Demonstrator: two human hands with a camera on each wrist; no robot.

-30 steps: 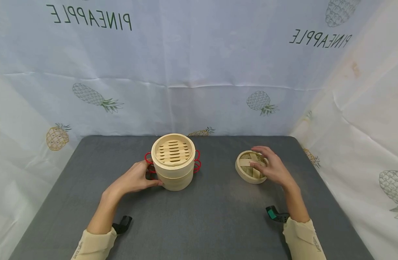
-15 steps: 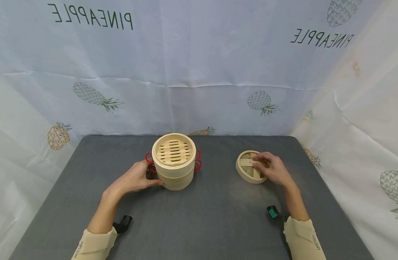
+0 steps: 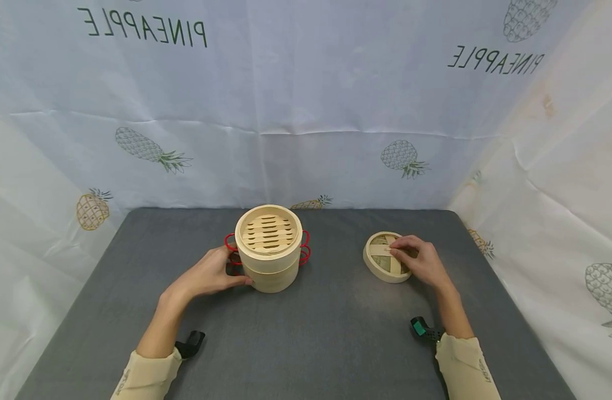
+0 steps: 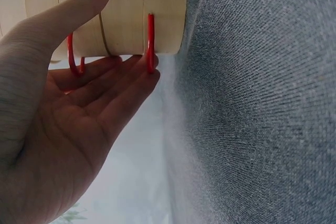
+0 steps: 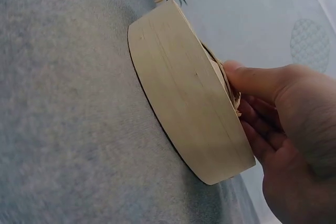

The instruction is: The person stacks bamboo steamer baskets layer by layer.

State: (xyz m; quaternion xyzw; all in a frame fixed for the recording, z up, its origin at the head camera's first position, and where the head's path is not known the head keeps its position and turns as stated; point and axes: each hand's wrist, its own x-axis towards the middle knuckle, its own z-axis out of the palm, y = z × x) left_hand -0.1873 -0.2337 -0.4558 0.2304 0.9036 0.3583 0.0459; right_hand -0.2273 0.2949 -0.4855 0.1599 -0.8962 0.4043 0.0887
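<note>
Two hands were at work, and the fingers [image 3: 406, 242] of the right hand [image 3: 425, 262] had just drawn together: parted over the lid [image 3: 380, 261] a second earlier, they now pinched its woven top near the middle. That seemed to give the right hand a firm enough hold for lifting, though the one lid showed no rise and sat on the table [image 3: 326, 333], to the right of the steamer [image 3: 269, 265] and well apart from it. The left hand [image 3: 213, 273] had hardly shifted; it grasped the steamer from the left, thumb against the near wall and the other fingers round the side by the red loops [image 4: 151, 40]. There was one steamer, upright and lidless, apparently of two tiers, with four loops in sight, two on each side, and one slatted tray [image 3: 262, 233] showing in its top. Farther out came two black wrist pieces [image 3: 190, 344], one under each wrist, and two pale sleeves [image 3: 148, 375]. Behind the table hung a pineapple-printed sheet [image 3: 326, 172], on which two mirrored words could be counted.
</note>
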